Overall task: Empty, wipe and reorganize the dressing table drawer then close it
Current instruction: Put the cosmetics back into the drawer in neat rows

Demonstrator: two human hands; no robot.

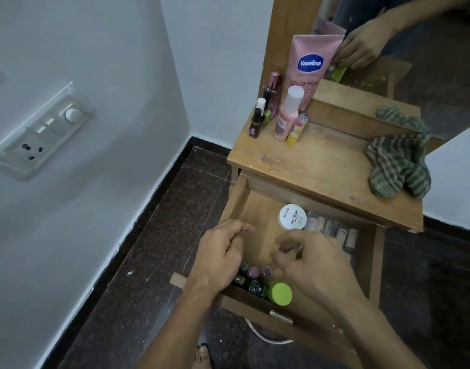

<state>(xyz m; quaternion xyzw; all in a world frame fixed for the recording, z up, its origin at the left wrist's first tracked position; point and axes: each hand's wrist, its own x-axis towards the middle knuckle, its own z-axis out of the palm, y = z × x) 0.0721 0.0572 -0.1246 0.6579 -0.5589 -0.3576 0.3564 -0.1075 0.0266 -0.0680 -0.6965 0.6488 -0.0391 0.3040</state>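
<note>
The wooden drawer (242, 203) of the dressing table stands pulled out. Inside lie a white nail-polish-remover jar (292, 217), a row of small pale bottles (332, 230) at the right, several nail polish bottles (255, 272) along the front, and a green-lidded jar (281, 293). My left hand (220, 254) hovers over the drawer's left side, fingers loosely curled and holding nothing. My right hand (313, 265) hangs over the middle, fingers bent toward each other; its fingertips are blurred and nothing shows in them. A green checked cloth (398, 166) lies on the tabletop.
On the tabletop (308, 166) stand a pink Vaseline tube (308, 67), a pink bottle (285, 115), a yellow tube (295, 131) and small dark bottles (256, 123). A mirror (414, 49) rises behind. A switch panel (39, 134) is on the left wall. A cable (265, 339) lies on the dark floor.
</note>
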